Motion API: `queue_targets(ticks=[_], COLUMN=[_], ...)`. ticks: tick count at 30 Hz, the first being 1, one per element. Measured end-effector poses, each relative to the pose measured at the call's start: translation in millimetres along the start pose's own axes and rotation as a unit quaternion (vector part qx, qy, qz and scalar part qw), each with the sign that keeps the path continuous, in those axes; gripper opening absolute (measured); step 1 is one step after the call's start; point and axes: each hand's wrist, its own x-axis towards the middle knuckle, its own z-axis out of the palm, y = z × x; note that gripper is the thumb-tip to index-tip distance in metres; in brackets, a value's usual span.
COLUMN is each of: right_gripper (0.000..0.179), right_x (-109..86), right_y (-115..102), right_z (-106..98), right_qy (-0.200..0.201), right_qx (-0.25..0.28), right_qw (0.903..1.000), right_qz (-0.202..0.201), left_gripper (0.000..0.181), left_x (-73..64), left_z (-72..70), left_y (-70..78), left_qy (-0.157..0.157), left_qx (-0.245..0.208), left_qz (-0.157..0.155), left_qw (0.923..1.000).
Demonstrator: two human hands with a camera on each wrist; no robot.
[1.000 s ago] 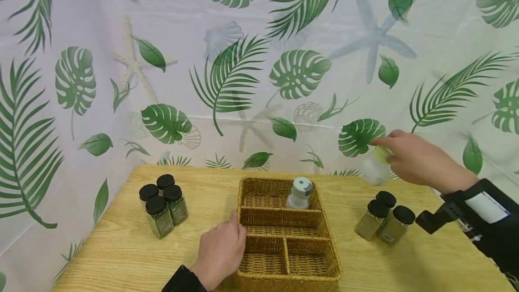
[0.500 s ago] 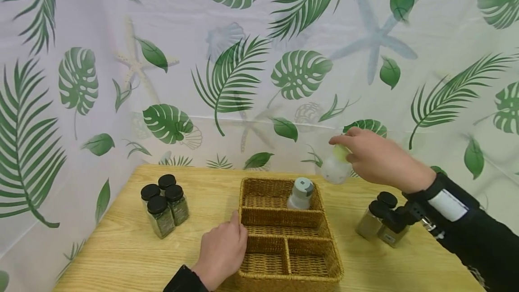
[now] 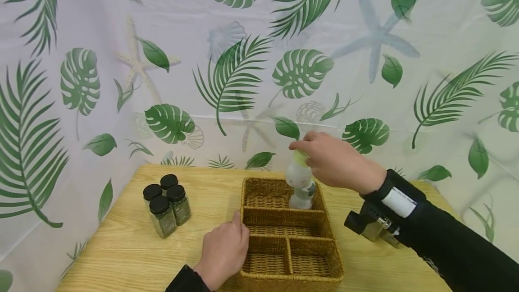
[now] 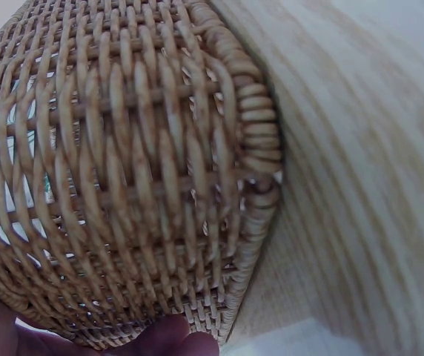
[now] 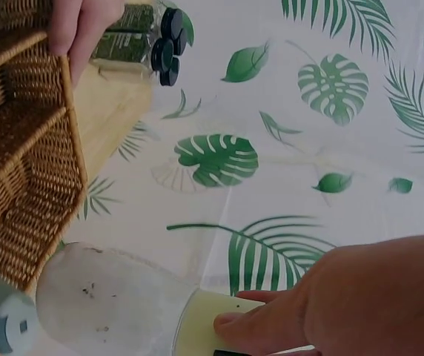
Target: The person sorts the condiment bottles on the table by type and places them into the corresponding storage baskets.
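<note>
My right hand [image 3: 340, 161] pinches the pale yellow cap of a frosted white bottle [image 3: 298, 174] and holds it over the back compartment of a woven basket [image 3: 310, 277]. In the right wrist view, the frosted bottle [image 5: 116, 297] hangs beside the basket's rim, with the thumb on its cap. A clear bottle with a grey cap [image 3: 301, 202] stands in that back compartment, on the right, partly covered by the held bottle. My left hand [image 3: 224, 251] grips the basket's left side; in the left wrist view its fingers [image 4: 171, 337] lie against the woven wall.
Several black-lidded spice jars [image 3: 164, 222] stand grouped on the wooden table [image 3: 117, 247] left of the basket. More jars [image 3: 371, 231] are at the right, mostly hidden behind my right forearm. A leaf-patterned cloth [image 3: 243, 80] hangs behind the table.
My right hand has carried the frosted bottle leftward, from above the right-hand jars to over the basket's back compartment. My left hand has stayed on the basket.
</note>
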Motion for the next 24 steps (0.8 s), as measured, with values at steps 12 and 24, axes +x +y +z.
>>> queue_targets(ticks=[12, 24], right_gripper=[0.045, 0.042], right_x=[27.3, 48.2], right_y=[-17.1, -21.4], right_z=[31.1, 72.0], right_qy=[-0.018, -0.062], right_qx=[-0.007, 0.01], right_qw=[0.9998, 0.9979], right_qz=[-0.012, -0.015], left_gripper=[0.05, 0.051], left_x=[4.0, 3.0], left_z=[1.3, 1.1], left_y=[1.3, 1.6], left_qy=[0.01, -0.001], left_qx=[0.005, 0.001], left_qz=[-0.006, -0.015], left_qw=[0.9999, 0.9999])
